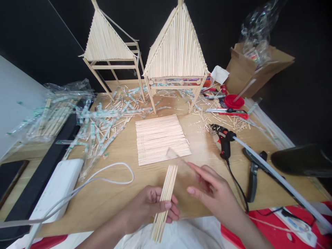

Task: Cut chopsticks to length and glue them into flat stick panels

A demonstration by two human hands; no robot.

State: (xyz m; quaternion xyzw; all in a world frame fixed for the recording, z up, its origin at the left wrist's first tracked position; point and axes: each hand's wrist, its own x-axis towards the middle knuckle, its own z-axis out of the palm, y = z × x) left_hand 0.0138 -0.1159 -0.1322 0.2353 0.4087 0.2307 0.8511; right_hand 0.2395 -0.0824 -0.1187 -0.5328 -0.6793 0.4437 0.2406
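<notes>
The left hand (155,204) gripped a stick bundle (168,185) at six o'clock from the stick mat (162,140); the right hand (215,188) — thumb and forefinger apart — neared a blurred strip (171,154), hold unclear.

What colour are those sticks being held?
The held sticks are pale cream, seen best in the head view.

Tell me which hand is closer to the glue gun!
Right. The right hand is just left of the glue gun and nearer the person; the left hand is much farther left, holding sticks.
</notes>
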